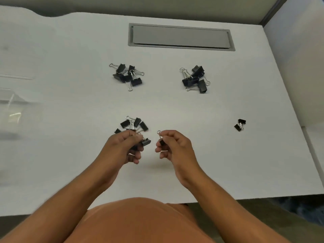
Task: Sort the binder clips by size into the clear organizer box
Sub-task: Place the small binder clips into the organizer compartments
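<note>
Black binder clips with silver wire handles lie in groups on the white table. One pile sits at the far middle, another pile at the far right, and a nearer pile just beyond my left hand. Two small clips lie apart at the right. My left hand is closed around several clips, one sticking out to the right. My right hand pinches a small clip between thumb and fingers. The clear organizer box shows blurred at the left edge.
A grey recessed cable hatch lies in the table at the far middle. A white partition wall rises along the right side. The table's near edge runs just in front of my body.
</note>
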Tool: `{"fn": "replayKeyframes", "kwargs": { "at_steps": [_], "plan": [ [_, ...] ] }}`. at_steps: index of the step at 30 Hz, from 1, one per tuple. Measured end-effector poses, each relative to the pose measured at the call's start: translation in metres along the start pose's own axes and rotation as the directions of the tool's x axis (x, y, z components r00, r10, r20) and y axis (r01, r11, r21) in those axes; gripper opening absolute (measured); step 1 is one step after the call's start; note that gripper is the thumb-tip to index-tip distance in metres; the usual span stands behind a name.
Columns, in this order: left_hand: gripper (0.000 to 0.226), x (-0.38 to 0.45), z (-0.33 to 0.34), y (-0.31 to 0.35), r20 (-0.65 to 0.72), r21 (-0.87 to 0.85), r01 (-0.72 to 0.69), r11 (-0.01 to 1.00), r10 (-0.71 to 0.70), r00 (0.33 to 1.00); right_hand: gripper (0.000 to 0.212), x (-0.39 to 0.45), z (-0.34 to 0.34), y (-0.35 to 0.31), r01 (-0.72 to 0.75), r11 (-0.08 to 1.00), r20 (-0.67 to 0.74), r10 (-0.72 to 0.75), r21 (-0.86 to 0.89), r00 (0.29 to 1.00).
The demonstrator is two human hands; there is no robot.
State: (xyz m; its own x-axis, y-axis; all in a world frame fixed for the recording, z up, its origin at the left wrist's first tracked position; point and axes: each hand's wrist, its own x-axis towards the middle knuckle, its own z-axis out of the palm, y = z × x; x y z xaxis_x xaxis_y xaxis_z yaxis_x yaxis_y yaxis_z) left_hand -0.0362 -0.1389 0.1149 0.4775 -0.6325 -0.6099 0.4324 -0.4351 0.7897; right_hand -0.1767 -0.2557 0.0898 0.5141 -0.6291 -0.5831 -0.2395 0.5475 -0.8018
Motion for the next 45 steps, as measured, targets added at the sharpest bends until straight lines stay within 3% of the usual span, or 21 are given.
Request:
{"fn": "replayKeyframes", "kwargs": {
  "at_steps": [3,7,11,15,18,20,22,24,26,28,30,32,34,36,39,41,43,45],
  "plan": [
    [0.021,-0.016,-0.056,-0.002,-0.079,-0.025,-0.055,0.998,0.053,0.996,0.018,-0.005,0.064,-0.001,0.0,1.0,0.163,0.002,-0.01,0.987],
    [0.022,-0.043,-0.143,-0.006,-0.203,-0.093,-0.111,0.99,0.09,0.975,0.014,-0.015,0.157,0.008,0.02,0.997,0.272,0.003,-0.08,0.962],
    [0.022,-0.075,-0.233,-0.022,-0.365,-0.18,-0.172,0.969,0.096,0.926,0.01,-0.03,0.254,0.024,0.139,0.944,0.358,-0.023,-0.3,0.934],
    [0.025,-0.103,-0.306,-0.045,-0.481,-0.229,-0.205,0.952,0.072,0.874,0.01,-0.035,0.34,0.039,0.445,0.757,0.511,-0.173,-0.478,0.842],
    [0.026,-0.117,-0.344,-0.059,-0.534,-0.259,-0.203,0.944,0.036,0.845,0.013,-0.028,0.388,0.047,0.685,0.518,0.639,-0.303,-0.512,0.707],
    [0.024,-0.122,-0.361,-0.064,-0.55,-0.267,-0.209,0.941,0.029,0.834,0.01,-0.017,0.41,0.053,0.776,0.332,0.709,-0.322,-0.537,0.628],
    [0.026,-0.124,-0.373,-0.067,-0.554,-0.268,-0.226,0.937,0.042,0.832,0.01,-0.01,0.42,0.06,0.78,0.245,0.715,-0.312,-0.575,0.625],
    [0.024,-0.124,-0.38,-0.067,-0.546,-0.274,-0.244,0.93,0.058,0.835,0.016,-0.01,0.422,0.061,0.748,0.27,0.661,-0.353,-0.606,0.662],
    [0.02,-0.12,-0.384,-0.066,-0.532,-0.271,-0.256,0.928,0.078,0.843,0.018,-0.018,0.42,0.055,0.706,0.369,0.607,-0.361,-0.604,0.708],
    [0.018,-0.115,-0.386,-0.066,-0.505,-0.241,-0.256,0.936,0.104,0.857,0.016,-0.029,0.42,0.046,0.612,0.545,0.609,-0.216,-0.574,0.763],
    [0.016,-0.108,-0.385,-0.063,-0.465,-0.168,-0.25,0.954,0.147,0.873,0.017,-0.039,0.422,0.043,0.484,0.676,0.641,-0.022,-0.556,0.767],
    [0.015,-0.102,-0.384,-0.06,-0.437,-0.062,-0.239,0.969,0.189,0.879,0.014,-0.043,0.425,0.045,0.42,0.731,0.613,-0.004,-0.537,0.79],
    [0.013,-0.093,-0.387,-0.059,-0.442,0.019,-0.214,0.977,0.2,0.874,0.006,-0.039,0.427,0.047,0.423,0.733,0.544,-0.086,-0.533,0.835],
    [0.01,-0.086,-0.393,-0.057,-0.453,0.033,-0.191,0.981,0.185,0.872,0.008,-0.03,0.428,0.049,0.487,0.664,0.514,-0.177,-0.567,0.839],
    [0.017,-0.081,-0.4,-0.054,-0.464,-0.018,-0.183,0.983,0.154,0.872,0.007,-0.021,0.433,0.052,0.622,0.441,0.564,-0.274,-0.647,0.779],
    [0.025,-0.08,-0.402,-0.052,-0.453,0.056,-0.171,0.984,0.178,0.874,0.005,-0.02,0.436,0.052,0.672,0.366,0.58,-0.34,-0.644,0.741],
    [0.027,-0.08,-0.405,-0.049,-0.454,0.17,-0.164,0.972,0.225,0.862,0.005,-0.023,0.437,0.049,0.679,0.4,0.574,-0.363,-0.615,0.734],
    [0.028,-0.081,-0.406,-0.045,-0.438,0.234,-0.189,0.954,0.277,0.855,0.011,-0.028,0.438,0.046,0.629,0.511,0.596,-0.255,-0.586,0.762]
  ]
}}
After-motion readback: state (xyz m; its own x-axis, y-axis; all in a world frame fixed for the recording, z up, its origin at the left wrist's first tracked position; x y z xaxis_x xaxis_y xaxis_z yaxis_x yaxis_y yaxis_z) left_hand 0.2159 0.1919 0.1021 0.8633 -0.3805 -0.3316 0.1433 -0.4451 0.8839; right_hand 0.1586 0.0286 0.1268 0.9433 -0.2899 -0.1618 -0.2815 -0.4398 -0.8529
